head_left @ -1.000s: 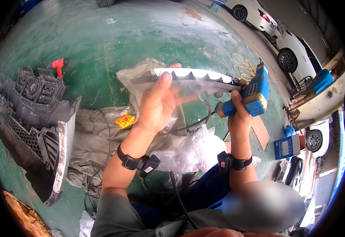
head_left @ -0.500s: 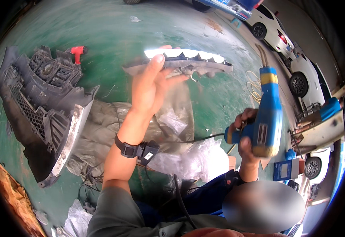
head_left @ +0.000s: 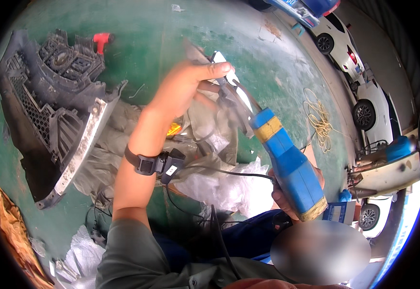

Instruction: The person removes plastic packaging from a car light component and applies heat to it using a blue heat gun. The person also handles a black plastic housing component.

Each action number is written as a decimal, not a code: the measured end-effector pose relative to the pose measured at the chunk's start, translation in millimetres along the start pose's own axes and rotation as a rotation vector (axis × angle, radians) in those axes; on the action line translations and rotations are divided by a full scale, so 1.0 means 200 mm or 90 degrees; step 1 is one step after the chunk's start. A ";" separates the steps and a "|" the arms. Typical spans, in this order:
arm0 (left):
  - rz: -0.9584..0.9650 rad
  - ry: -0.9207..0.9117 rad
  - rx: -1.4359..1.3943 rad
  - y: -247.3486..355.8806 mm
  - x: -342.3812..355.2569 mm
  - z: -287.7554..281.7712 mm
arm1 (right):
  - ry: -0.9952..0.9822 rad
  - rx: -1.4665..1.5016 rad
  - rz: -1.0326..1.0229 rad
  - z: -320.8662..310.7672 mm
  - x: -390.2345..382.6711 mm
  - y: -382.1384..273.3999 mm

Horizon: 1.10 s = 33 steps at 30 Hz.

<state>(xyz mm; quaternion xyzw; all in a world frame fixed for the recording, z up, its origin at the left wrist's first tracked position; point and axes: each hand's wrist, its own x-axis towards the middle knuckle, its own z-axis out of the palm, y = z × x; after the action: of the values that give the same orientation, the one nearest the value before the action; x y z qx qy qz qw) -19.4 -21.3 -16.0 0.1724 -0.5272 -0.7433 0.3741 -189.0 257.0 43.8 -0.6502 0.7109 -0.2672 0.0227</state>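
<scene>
My left hand (head_left: 191, 85) is closed round a narrow car trim piece (head_left: 236, 106) with a bright white scalloped strip and a dark back, held tilted lengthwise above the floor. My right hand (head_left: 286, 191) grips the handle of a blue corded tool (head_left: 290, 166) with yellow bands and thin metal prongs (head_left: 251, 100). The prongs reach up to the trim piece; I cannot tell whether they touch it. Much of the right hand is hidden behind the tool.
A dark damaged bumper (head_left: 65, 139) lies left, beside a red power tool (head_left: 101, 42). Grey cloth (head_left: 99, 161), clear plastic wrap (head_left: 234, 192), cables, brown paper (head_left: 5, 216) and a coiled yellow hose (head_left: 323, 125) lie around. Parked cars (head_left: 378, 113) line the right side.
The trim piece has swung from crosswise to steeply tilted, with my left wrist turning. The blue tool moved lower right, then tipped toward the piece, its prongs now beside it.
</scene>
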 end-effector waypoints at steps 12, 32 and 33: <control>0.002 0.039 0.053 0.03 -0.03 0.04 | 0.049 -0.145 -0.091 0.01 -0.04 0.03; -0.027 0.009 0.094 0.06 -0.05 0.06 | -0.029 -0.143 0.004 -0.02 -0.05 0.03; -0.027 0.014 0.095 0.06 -0.05 0.06 | -0.030 -0.143 0.004 -0.01 -0.05 0.03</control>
<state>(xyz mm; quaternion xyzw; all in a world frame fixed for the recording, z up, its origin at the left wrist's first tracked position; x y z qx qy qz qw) -16.5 -7.2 -2.3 0.2190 -0.5735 -0.7077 0.3497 -194.6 266.9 39.8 -0.6526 0.7377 -0.1700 -0.0329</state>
